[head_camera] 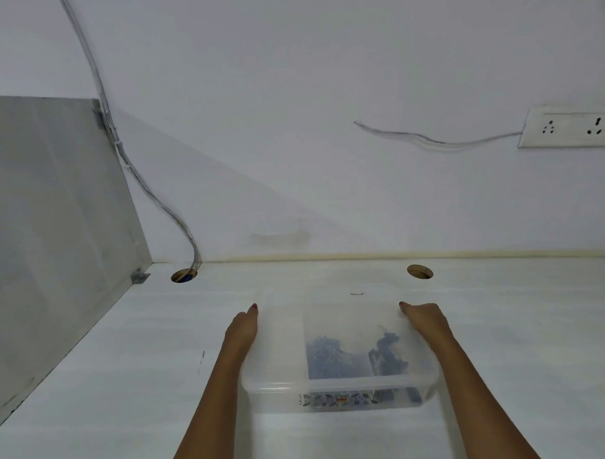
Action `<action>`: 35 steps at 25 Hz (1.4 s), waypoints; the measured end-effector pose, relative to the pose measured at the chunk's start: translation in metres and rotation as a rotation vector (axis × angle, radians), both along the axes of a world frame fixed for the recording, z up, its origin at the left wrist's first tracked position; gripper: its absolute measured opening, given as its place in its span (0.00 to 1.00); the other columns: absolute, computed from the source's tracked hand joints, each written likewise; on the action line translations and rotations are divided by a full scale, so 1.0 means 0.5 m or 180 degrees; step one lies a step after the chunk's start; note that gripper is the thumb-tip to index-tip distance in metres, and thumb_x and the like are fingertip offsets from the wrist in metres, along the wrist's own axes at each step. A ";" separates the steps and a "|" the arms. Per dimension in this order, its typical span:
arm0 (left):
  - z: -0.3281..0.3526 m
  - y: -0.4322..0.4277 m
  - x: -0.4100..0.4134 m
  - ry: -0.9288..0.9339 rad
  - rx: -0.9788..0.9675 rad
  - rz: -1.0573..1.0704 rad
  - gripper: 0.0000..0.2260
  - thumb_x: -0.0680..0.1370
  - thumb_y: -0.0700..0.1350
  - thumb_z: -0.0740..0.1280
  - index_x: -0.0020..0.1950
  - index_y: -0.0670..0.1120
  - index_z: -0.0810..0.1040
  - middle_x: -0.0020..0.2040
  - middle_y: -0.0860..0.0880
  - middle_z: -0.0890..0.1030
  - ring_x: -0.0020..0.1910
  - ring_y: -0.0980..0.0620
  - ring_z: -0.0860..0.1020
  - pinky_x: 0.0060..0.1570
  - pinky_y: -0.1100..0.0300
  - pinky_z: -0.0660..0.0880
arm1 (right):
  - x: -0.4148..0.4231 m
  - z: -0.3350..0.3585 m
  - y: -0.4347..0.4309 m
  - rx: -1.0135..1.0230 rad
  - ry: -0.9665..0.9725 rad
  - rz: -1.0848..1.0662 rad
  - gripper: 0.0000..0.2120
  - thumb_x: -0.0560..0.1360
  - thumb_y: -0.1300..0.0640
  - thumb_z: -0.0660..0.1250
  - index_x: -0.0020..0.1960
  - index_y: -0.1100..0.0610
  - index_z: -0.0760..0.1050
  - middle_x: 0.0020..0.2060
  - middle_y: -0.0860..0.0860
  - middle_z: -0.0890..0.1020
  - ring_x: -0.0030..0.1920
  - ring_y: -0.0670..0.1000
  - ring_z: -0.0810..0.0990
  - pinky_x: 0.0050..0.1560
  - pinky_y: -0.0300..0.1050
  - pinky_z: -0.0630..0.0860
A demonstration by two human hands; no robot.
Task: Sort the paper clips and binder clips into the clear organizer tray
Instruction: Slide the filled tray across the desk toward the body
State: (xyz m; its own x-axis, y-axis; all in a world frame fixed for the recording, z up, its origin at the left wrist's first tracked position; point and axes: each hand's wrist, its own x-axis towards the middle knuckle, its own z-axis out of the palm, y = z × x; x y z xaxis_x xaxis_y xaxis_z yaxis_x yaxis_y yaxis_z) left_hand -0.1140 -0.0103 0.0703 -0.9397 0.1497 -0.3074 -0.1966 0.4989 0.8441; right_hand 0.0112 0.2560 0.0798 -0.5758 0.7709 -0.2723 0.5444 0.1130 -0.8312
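Note:
A clear plastic organizer tray with a floral strip on its front wall stands on the white desk in front of me. Dark clips lie heaped in its middle section, and a second dark heap fills the right section. The left section looks bare. My left hand presses flat against the tray's left side. My right hand grips the tray's far right corner. Both hands hold the tray by its sides.
A small dark clip-like piece lies on the desk behind the tray. Two round cable holes sit near the wall. A grey partition bounds the left; a wall socket is at the upper right.

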 end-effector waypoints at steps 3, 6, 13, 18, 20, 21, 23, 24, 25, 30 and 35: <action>-0.015 -0.001 -0.011 0.0017 0.0258 0.0013 0.22 0.82 0.51 0.50 0.68 0.36 0.65 0.70 0.37 0.68 0.67 0.40 0.67 0.68 0.50 0.63 | -0.004 -0.013 0.010 -0.0389 0.0306 -0.0227 0.22 0.74 0.53 0.66 0.59 0.70 0.70 0.51 0.61 0.75 0.50 0.61 0.74 0.46 0.49 0.67; -0.022 0.002 -0.022 0.0185 0.0180 0.0025 0.21 0.82 0.49 0.49 0.67 0.36 0.67 0.69 0.38 0.69 0.67 0.41 0.68 0.66 0.52 0.63 | -0.007 -0.018 0.027 -0.0620 0.0360 -0.0216 0.18 0.73 0.55 0.67 0.54 0.69 0.73 0.45 0.60 0.76 0.40 0.57 0.74 0.44 0.50 0.69; -0.035 0.004 -0.035 0.0294 -0.0049 0.0082 0.20 0.82 0.48 0.49 0.66 0.36 0.69 0.69 0.37 0.69 0.67 0.41 0.68 0.67 0.52 0.63 | -0.016 -0.032 0.027 -0.0292 0.0398 -0.0376 0.19 0.71 0.54 0.69 0.50 0.70 0.75 0.50 0.65 0.80 0.44 0.61 0.76 0.47 0.54 0.73; -0.022 -0.001 -0.033 -0.0330 0.0349 0.0031 0.21 0.81 0.51 0.52 0.67 0.38 0.68 0.60 0.38 0.75 0.58 0.41 0.74 0.59 0.51 0.70 | -0.003 -0.027 0.020 -0.0212 0.0342 -0.0263 0.23 0.73 0.54 0.67 0.56 0.73 0.72 0.48 0.66 0.79 0.46 0.63 0.76 0.51 0.56 0.73; 0.002 0.002 -0.038 -0.0706 0.0541 -0.0005 0.22 0.80 0.53 0.54 0.64 0.38 0.69 0.51 0.42 0.77 0.48 0.44 0.75 0.48 0.54 0.72 | 0.003 -0.019 0.022 -0.0324 0.0309 -0.0127 0.21 0.73 0.54 0.67 0.55 0.72 0.74 0.41 0.61 0.78 0.40 0.58 0.75 0.45 0.51 0.71; 0.009 0.008 -0.052 -0.0675 0.0479 0.0029 0.24 0.79 0.55 0.55 0.65 0.38 0.69 0.54 0.42 0.76 0.51 0.43 0.75 0.51 0.54 0.72 | 0.002 -0.012 0.023 -0.0450 0.0309 -0.0070 0.20 0.73 0.54 0.68 0.55 0.70 0.74 0.41 0.59 0.78 0.39 0.57 0.75 0.45 0.50 0.71; 0.013 0.024 -0.082 -0.0352 0.0145 -0.0002 0.28 0.79 0.59 0.54 0.69 0.38 0.65 0.67 0.39 0.71 0.63 0.40 0.71 0.63 0.51 0.69 | -0.009 0.000 0.025 -0.0690 0.0345 0.0035 0.21 0.72 0.49 0.68 0.56 0.65 0.75 0.47 0.59 0.79 0.44 0.58 0.77 0.48 0.50 0.73; 0.015 0.032 -0.089 -0.0218 0.0001 -0.0022 0.29 0.79 0.58 0.52 0.69 0.37 0.64 0.69 0.37 0.69 0.66 0.39 0.69 0.67 0.49 0.67 | -0.016 0.000 0.025 -0.0798 0.0409 0.0100 0.23 0.72 0.45 0.67 0.58 0.63 0.75 0.51 0.59 0.79 0.49 0.59 0.78 0.52 0.51 0.74; 0.017 0.040 -0.092 -0.0109 -0.0110 -0.0065 0.28 0.80 0.56 0.51 0.69 0.36 0.64 0.70 0.36 0.67 0.67 0.39 0.68 0.68 0.49 0.65 | -0.024 -0.008 0.028 -0.0881 0.0468 0.0137 0.26 0.72 0.42 0.66 0.59 0.61 0.75 0.55 0.58 0.79 0.54 0.60 0.77 0.57 0.53 0.73; 0.000 0.055 -0.111 0.0379 -0.0422 -0.0203 0.23 0.82 0.50 0.48 0.67 0.34 0.65 0.69 0.36 0.68 0.68 0.40 0.66 0.66 0.52 0.62 | -0.046 -0.024 0.025 -0.0986 0.0759 0.0007 0.21 0.74 0.47 0.65 0.58 0.62 0.75 0.53 0.59 0.79 0.49 0.58 0.78 0.51 0.50 0.75; -0.004 0.046 -0.112 0.0643 -0.0517 -0.0044 0.24 0.81 0.52 0.53 0.57 0.32 0.73 0.61 0.35 0.75 0.60 0.38 0.73 0.60 0.51 0.68 | -0.045 -0.014 0.020 -0.0686 0.0807 -0.0141 0.13 0.74 0.51 0.66 0.48 0.61 0.73 0.45 0.57 0.75 0.44 0.56 0.74 0.49 0.49 0.70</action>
State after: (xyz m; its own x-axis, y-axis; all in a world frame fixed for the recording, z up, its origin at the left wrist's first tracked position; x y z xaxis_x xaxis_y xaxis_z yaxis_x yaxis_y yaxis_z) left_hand -0.1700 0.0125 0.0684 -0.9827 0.1270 -0.1347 -0.0244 0.6325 0.7742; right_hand -0.0112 0.2661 0.0729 -0.6132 0.7370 -0.2841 0.3175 -0.0993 -0.9430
